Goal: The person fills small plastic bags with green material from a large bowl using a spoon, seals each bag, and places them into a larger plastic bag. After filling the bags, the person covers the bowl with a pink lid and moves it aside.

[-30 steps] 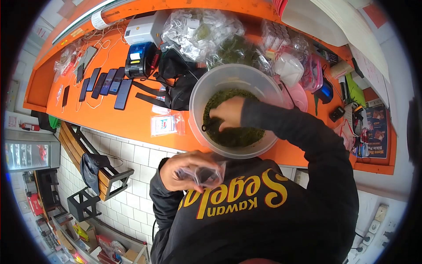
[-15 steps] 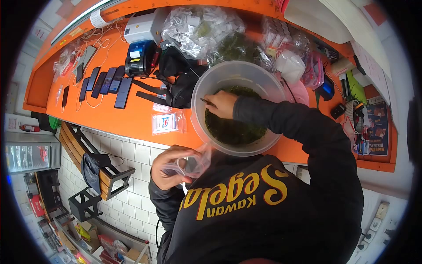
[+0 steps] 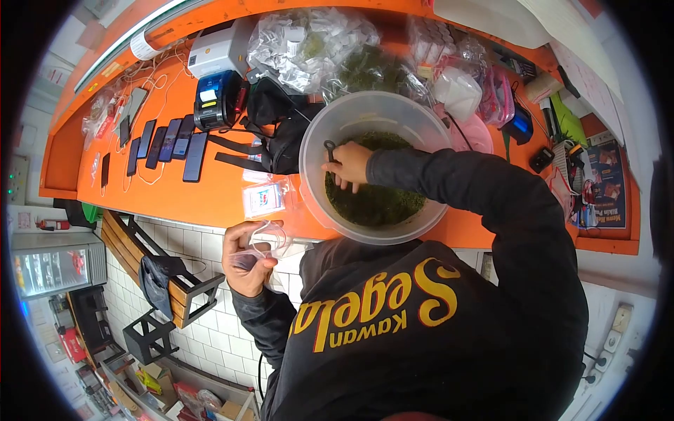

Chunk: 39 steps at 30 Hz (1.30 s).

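Observation:
My left hand (image 3: 246, 256) is closed around a small clear plastic bag (image 3: 276, 241), its mouth spread open, just off the table's front edge. Over the large translucent plastic tub (image 3: 316, 203), my right hand (image 3: 351, 165) grips a utensil by its dark handle (image 3: 329, 145), which sticks up past the thumb side. The utensil's other end is hidden below the hand, so its kind cannot be told. Dark green, finely chopped or flaky stuff (image 3: 382, 207) covers the tub's bottom, under my right hand.
On the orange table (image 3: 140, 189) lie several phones (image 3: 168, 142), a label printer (image 3: 215, 100), a black bag (image 3: 288, 144) and a small printed packet (image 3: 265, 199). Clear bags (image 3: 312, 49) pile behind the tub. A pink container (image 3: 474, 133) stands right of it. A wooden bench (image 3: 137, 252) is at left.
My left hand has moved a little left and down with the bag, away from the tub. In the tub, the handle has swung more upright as my right hand turned.

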Each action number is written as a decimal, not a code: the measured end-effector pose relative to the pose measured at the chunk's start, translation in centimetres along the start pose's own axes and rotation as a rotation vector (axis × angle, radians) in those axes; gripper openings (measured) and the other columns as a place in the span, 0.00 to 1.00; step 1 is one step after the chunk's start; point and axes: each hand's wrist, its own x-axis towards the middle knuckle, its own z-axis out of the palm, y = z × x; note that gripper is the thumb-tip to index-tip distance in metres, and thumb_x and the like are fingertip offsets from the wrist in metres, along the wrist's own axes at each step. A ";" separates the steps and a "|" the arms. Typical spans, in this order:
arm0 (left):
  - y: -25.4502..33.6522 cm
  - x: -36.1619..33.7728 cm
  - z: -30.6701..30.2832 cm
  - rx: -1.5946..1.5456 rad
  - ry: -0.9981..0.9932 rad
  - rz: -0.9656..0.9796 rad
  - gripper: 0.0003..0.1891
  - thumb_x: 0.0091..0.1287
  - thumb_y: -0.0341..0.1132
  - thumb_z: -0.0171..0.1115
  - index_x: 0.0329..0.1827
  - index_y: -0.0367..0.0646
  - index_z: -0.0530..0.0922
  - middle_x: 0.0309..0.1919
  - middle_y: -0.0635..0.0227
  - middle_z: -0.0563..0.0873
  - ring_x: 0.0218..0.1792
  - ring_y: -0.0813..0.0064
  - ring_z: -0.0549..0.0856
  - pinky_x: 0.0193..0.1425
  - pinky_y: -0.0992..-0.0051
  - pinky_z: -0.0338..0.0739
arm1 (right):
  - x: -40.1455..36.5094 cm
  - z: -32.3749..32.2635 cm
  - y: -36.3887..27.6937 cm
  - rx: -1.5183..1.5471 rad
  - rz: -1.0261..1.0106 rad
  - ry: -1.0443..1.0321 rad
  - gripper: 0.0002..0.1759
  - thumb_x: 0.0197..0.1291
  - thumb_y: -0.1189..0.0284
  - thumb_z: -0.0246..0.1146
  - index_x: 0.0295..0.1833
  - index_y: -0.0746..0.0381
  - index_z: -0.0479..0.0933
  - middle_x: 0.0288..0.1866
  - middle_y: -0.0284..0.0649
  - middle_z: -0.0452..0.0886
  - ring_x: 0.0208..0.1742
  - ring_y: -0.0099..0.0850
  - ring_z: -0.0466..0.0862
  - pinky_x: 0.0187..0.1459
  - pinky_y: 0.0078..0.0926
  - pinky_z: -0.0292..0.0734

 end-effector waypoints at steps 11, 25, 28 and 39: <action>0.5 2.6 2.4 -0.072 -0.010 -0.068 0.32 0.50 0.27 0.78 0.57 0.33 0.70 0.50 0.55 0.82 0.47 0.75 0.83 0.40 0.84 0.76 | -9.6 -5.1 -4.2 0.484 -0.102 0.264 0.20 0.70 0.60 0.55 0.50 0.69 0.69 0.28 0.46 0.81 0.25 0.31 0.84 0.21 0.28 0.82; -1.7 6.6 9.4 0.467 -0.168 -0.086 0.23 0.51 0.29 0.79 0.48 0.37 0.76 0.40 0.65 0.85 0.39 0.81 0.83 0.41 0.81 0.78 | -20.5 -3.6 -6.7 -0.416 -0.968 0.834 0.10 0.60 0.75 0.66 0.44 0.67 0.75 0.31 0.43 0.82 0.29 0.32 0.84 0.25 0.21 0.79; -1.9 6.5 9.5 0.550 -0.157 -0.034 0.24 0.50 0.30 0.80 0.48 0.38 0.77 0.40 0.67 0.83 0.38 0.83 0.81 0.41 0.82 0.77 | -21.0 -2.6 -7.1 -0.616 -1.064 0.723 0.17 0.51 0.75 0.72 0.44 0.67 0.75 0.33 0.43 0.81 0.33 0.36 0.85 0.26 0.24 0.79; -2.5 6.2 8.7 0.505 -0.222 0.096 0.25 0.52 0.24 0.76 0.53 0.36 0.74 0.52 0.59 0.83 0.44 0.81 0.83 0.40 0.84 0.78 | -20.1 -4.2 -4.5 -0.445 -0.747 0.817 0.18 0.54 0.74 0.70 0.50 0.60 0.75 0.38 0.40 0.83 0.34 0.37 0.84 0.33 0.29 0.80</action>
